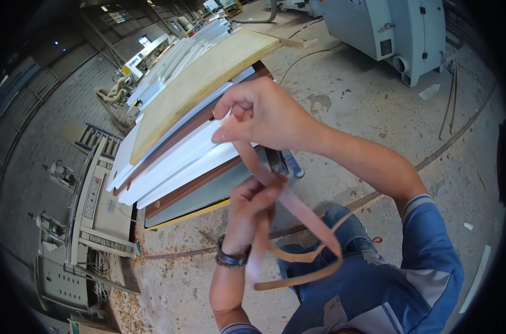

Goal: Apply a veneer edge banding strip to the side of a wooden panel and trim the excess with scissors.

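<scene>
A long, thin, pinkish-tan strip of edge banding (pixel 307 216) runs between my hands and loops down in front of my body. My right hand (pixel 258 114) is raised beside the stack of boards, with thumb and fingers pinching the upper end of the strip. Lower down, my left hand (pixel 250 210), with a dark watch on its wrist, is closed around the strip's middle. Several turns of the strip hang below it, partly blurred. Just beyond my hands lies a stack of white and brown panels (pixel 178 156) with a plywood sheet (pixel 203 83) on top.
A woodworking machine (pixel 100 206) stands at the left, with wood chips (pixel 133 289) on the floor by it. A large grey cabinet machine (pixel 383 33) is at the far right. A small blue-wheeled caster (pixel 294 166) shows at the stack's right side.
</scene>
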Demonstrator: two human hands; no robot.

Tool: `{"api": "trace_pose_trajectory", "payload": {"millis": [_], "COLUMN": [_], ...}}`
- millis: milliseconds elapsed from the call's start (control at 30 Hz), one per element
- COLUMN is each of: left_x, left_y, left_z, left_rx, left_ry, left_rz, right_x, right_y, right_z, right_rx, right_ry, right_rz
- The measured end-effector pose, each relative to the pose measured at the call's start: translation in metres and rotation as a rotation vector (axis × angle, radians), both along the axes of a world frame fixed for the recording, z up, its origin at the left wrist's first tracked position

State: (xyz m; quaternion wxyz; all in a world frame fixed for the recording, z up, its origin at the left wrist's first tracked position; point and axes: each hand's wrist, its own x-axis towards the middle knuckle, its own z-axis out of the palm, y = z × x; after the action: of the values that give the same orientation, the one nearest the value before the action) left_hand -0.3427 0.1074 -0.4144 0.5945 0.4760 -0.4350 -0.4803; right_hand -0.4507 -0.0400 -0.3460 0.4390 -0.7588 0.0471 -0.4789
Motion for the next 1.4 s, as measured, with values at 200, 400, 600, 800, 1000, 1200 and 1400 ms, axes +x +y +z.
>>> {"api": "trace_pose_trajectory", "payload": {"millis": [200, 400, 600, 800, 1000, 1200, 1400], "left_x": [0.055, 0.076, 0.079, 0.079, 0.08, 0.056, 0.052], "left_y": [-0.007, -0.023, -0.016, -0.003, 0.003, 0.009, 0.01], "left_z": [0.067, 0.118, 0.135, 0.144, 0.161, 0.172, 0.191], "left_rx": [0.089, 0.406, 0.407, 0.336, 0.307, 0.26, 0.175], "left_ry": [-0.335, -0.776, -0.786, -0.891, -1.179, -1.642, -1.492], "left_rz": [-0.117, -0.424, -0.377, -0.244, -0.065, 0.002, 0.025], "right_x": [0.001, -0.001, 0.01, 0.019, 0.026, 0.02, 0.018], "right_y": [-0.024, -0.031, -0.026, -0.033, -0.033, -0.02, -0.032], "right_z": [-0.019, -0.026, -0.026, -0.039, -0.053, -0.063, -0.065], "right_rx": [0.431, 0.365, 0.441, 0.551, 0.751, 0.79, 0.625], "right_ry": [-0.175, -0.279, -0.32, -0.584, -0.703, -0.678, -0.744], "right_rz": [0.272, 0.431, 0.161, 0.237, 0.389, 0.408, 0.312]}}
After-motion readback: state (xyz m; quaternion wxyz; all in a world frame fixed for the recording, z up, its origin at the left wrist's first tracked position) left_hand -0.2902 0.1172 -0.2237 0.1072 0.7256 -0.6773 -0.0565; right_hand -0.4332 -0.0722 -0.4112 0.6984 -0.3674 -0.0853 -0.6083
